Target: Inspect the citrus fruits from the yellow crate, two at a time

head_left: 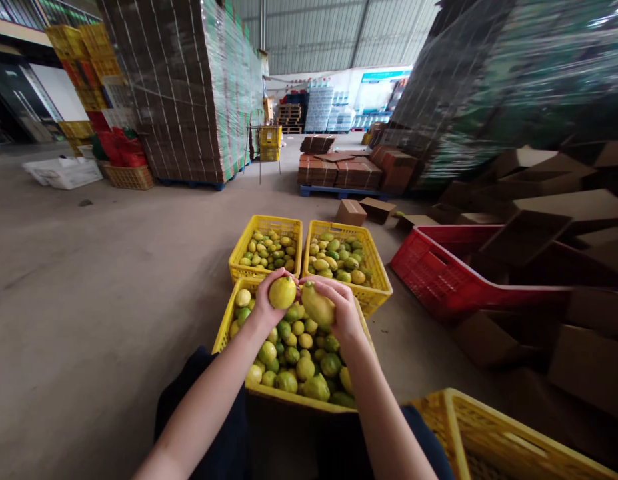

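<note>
My left hand [263,300] is closed round a round yellow lemon [283,293]. In my right hand [346,308] is a longer, greenish-yellow lemon [317,305], its tip pointing toward the left hand. Both hands are close together above a yellow plastic crate [289,395] full of green and yellow lemons [305,369]. Just beyond it stand two more yellow crates, the left one [233,259] and the right one [376,293], each holding lemons too.
At the right are a red crate [419,267] and a heap of cardboard boxes [533,230]. A yellow crate [451,427] stands by my right knee. Flattened cartons [339,175] lie on a blue pallet ahead. Tall wrapped stacks [173,93] rise on both sides.
</note>
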Motion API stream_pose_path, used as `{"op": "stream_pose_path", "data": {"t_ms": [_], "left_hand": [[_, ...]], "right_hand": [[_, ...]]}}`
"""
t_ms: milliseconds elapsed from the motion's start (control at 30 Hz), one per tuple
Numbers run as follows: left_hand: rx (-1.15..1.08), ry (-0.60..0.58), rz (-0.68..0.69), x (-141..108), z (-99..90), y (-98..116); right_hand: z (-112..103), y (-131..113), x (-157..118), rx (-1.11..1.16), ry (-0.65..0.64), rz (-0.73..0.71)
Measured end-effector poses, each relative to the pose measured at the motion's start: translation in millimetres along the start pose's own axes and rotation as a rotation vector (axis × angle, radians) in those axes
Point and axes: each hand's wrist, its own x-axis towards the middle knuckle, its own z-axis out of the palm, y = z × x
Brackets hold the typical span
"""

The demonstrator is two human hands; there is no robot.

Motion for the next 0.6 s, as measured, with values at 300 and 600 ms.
{"op": "stream_pose_path", "data": {"t_ms": [300,600], "left_hand": [[0.036,0.016,0.003,0,0.8,0],[-0.064,-0.022,0.010,6,-5.4,-2]], "right_hand": [[0,1,0,0.065,0.025,0.038],[5,11,6,0.397,0.211,0.261]]}}
